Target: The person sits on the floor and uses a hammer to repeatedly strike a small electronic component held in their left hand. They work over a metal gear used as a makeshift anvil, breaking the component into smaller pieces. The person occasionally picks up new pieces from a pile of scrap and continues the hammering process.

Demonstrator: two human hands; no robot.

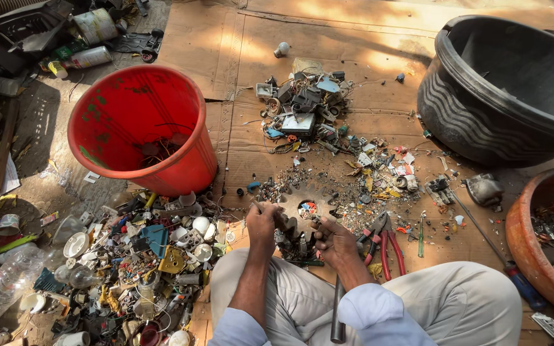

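I see the left hand (pixel 263 223) and the right hand (pixel 336 242) close together above a small dark metal part (pixel 292 236), held over the lap just in front of the knees. Both hands' fingers curl around it, though I cannot tell how tightly they clamp. It sits over flattened brown cardboard (pixel 238 51) strewn with gritty scraps. Red-handled pliers (pixel 386 247) lie just beside the right hand. A smooth red plastic bucket (pixel 142 131), tilted, holds a few dark wires at its bottom. A ribbed black tub (pixel 501 90) stands at the far right, its inside in shadow. A round orange clay bowl (pixel 540 237) holds dark metal bits. A heap of mixed plastic scrap (pixel 129 269) lies left.
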